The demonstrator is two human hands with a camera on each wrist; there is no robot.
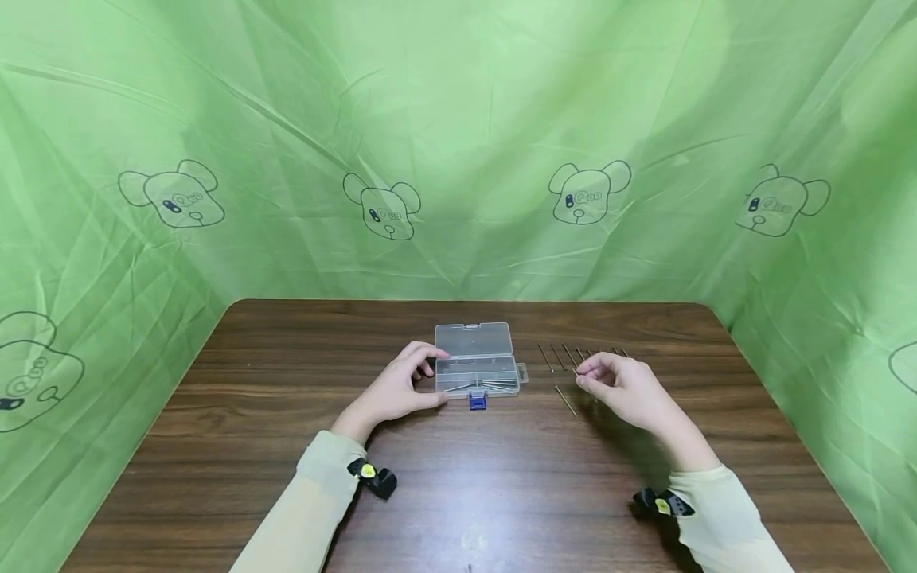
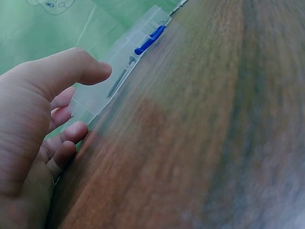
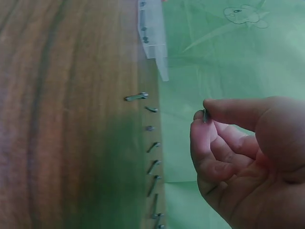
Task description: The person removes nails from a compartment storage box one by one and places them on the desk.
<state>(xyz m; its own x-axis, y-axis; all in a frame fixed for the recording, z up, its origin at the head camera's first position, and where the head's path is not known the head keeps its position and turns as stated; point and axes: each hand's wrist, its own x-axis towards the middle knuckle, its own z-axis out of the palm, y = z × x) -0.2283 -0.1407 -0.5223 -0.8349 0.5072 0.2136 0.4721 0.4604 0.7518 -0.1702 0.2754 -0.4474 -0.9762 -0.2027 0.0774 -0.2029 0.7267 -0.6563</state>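
Note:
A clear plastic box lies on the table, lid raised toward the back. Several long metal nails lie inside, and a blue latch hangs at the front. My left hand holds the box's left end, thumb at the front corner and fingers toward the back. To the right of the box, my right hand pinches a nail between thumb and index finger, raised above the table. Below that hand, a single nail lies at a slant, nearer than the others.
Several nails lie in a row behind the right hand, partly hidden by it. A clear hanging tab sticks out from the box's right end. Green cloth with cartoon heads hangs around the wooden table.

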